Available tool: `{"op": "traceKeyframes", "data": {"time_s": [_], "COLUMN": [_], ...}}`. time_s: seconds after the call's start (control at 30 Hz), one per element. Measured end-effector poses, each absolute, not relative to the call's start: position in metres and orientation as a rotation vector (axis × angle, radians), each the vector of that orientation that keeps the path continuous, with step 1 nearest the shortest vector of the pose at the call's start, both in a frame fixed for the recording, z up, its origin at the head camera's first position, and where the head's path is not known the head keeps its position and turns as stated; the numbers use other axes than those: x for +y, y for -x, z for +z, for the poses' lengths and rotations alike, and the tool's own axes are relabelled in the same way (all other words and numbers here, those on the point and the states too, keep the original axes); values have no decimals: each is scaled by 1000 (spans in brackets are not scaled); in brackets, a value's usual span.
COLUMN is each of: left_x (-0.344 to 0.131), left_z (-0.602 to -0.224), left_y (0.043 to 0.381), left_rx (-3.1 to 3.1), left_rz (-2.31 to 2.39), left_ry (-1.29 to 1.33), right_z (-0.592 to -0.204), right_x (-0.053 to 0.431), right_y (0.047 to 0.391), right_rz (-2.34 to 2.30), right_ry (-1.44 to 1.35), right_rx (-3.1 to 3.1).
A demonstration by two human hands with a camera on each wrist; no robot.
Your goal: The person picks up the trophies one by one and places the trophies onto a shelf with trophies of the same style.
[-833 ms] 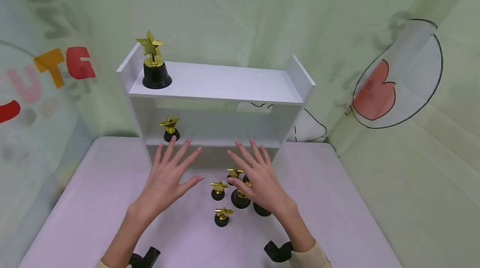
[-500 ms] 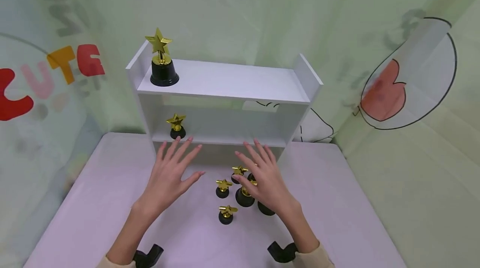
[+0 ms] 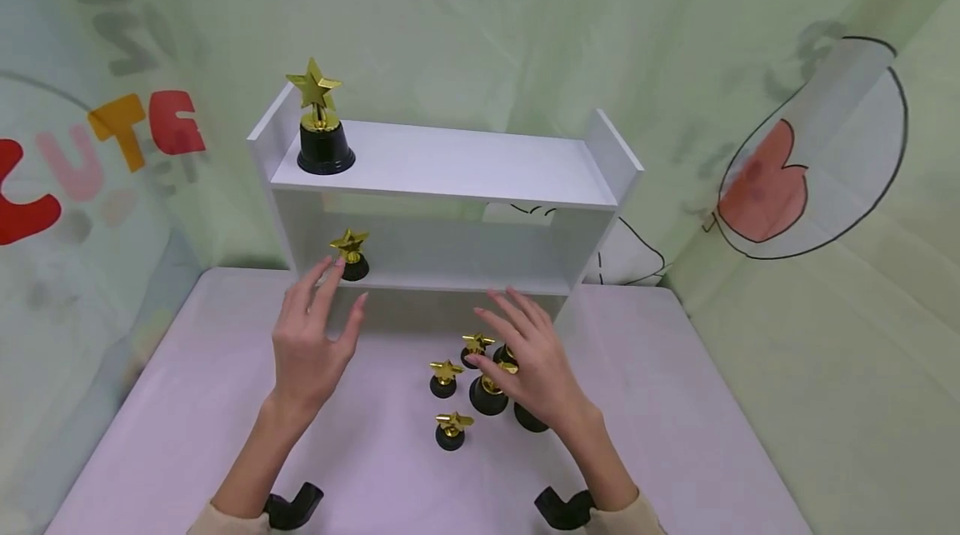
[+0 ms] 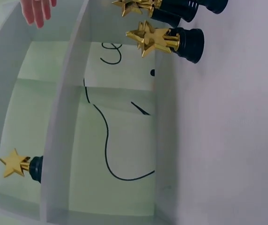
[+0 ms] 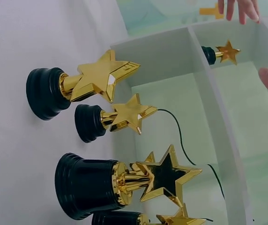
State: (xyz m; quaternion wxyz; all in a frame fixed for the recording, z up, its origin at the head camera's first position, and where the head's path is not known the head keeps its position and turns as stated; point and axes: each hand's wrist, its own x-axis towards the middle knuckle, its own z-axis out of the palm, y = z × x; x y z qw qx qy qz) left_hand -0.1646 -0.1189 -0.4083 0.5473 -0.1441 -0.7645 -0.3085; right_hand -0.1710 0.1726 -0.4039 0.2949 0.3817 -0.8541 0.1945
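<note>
Table (image 3: 390,468): pale-covered; bears the unit, set toward the rear.
Shelf unit (image 3: 457,164): white; top shelf, mid. shelf, lower opening.
L hand (image 3: 307,343): fingers parted, thumb apart, nothing held; near sm. trophy. Step, as judged: a reach, prob. to set or adjust.
R hand (image 3: 532,364): fingers spread, nothing held; raised near table trophies.
Table trophies (image 3: 443,386): six visible, upright before unit; some part. hidden by R hand.
Lg. trophy (image 3: 326,149): upright, top shelf, L end.
Sm. trophy (image 3: 356,267): upright, mid. shelf, L end; apart from L fingertips. Next move, if it's the target, calls for a gentle pinch w/o tipping.
</note>
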Motion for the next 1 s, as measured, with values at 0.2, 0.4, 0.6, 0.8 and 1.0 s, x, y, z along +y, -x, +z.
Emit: {"op": "traceKeyframes", "data": {"time_s": [0.2, 0.4, 0.6, 0.8, 1.0], "left_x": [-127, -139, -149, -155, -159], "left_z": [-410, -412, -410, -410, -408], "left_y": [175, 187, 199, 209, 213], "left_rx": [-1712, -1787, -1810, -1776, -1781], "left_rz": [-825, -898, -992, -1115, -1229], "left_ry": [239, 86, -9, -76, -153], "right_z": [-408, -414, -419, -421, -425], "right_x": [175, 177, 182, 187, 193], "right_y": [171, 168, 164, 160, 155], "right_rz": [535, 584, 603, 616, 640], "right_ry": [-1017, -1011, -971, -935, -888], "right_rx": [-2230, -2216, -2252, -2280, -2294]}}
